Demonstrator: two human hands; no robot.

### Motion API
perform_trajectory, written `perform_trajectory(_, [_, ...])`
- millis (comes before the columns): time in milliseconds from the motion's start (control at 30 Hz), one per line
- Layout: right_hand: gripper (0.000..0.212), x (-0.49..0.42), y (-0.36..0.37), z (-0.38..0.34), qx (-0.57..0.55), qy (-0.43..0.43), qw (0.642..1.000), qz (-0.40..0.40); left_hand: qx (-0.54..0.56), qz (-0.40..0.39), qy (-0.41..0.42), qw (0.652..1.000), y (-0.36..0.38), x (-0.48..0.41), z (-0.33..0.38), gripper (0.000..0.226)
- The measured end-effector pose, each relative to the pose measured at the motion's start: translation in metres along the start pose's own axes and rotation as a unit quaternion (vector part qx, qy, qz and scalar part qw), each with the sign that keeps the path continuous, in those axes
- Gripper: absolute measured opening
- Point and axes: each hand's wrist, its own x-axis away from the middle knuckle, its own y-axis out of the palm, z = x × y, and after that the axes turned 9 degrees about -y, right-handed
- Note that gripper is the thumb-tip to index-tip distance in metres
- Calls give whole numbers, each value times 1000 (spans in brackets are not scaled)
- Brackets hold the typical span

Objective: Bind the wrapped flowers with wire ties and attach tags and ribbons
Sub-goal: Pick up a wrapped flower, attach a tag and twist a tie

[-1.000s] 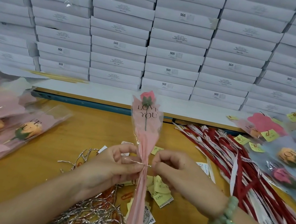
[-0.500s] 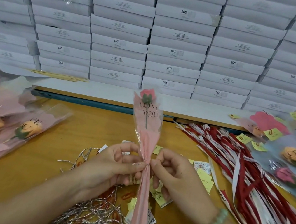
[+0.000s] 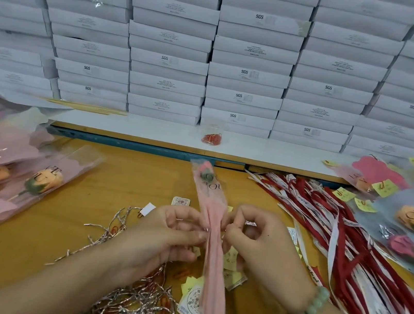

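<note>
A pink-wrapped rose (image 3: 214, 212) printed "LOVE YOU" lies tilted away from me over the yellow table (image 3: 125, 184), with its flower head at the far end. My left hand (image 3: 169, 235) and my right hand (image 3: 262, 247) meet at the wrap's gathered neck. Each pinches an end of a silver wire tie (image 3: 250, 223) that goes round the wrap. A pile of loose silver wire ties (image 3: 128, 304) lies under my left forearm. Round printed tags (image 3: 191, 301) and yellow notes lie beneath the wrap. Red and white ribbons (image 3: 346, 260) are spread to the right.
Wrapped flowers are heaped at the left (image 3: 42, 182) and at the right (image 3: 413, 219). Stacked white boxes (image 3: 249, 74) form a wall behind a white ledge. On that ledge sits a small bag of red clips (image 3: 211, 137).
My hands came together from a stretched-out wire to the wrap's neck. The flower's head has dropped from upright to leaning away and lower.
</note>
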Motion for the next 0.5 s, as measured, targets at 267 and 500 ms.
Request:
perform_trajectory(267, [20, -1, -6, 5, -12, -25, 1000, 14, 28, -27, -54, 998, 0, 1, 3, 21])
perform_trajectory(500, [8, -2, -6, 6, -108, -4, 994, 25, 53, -17, -62, 997, -4, -3, -1, 39])
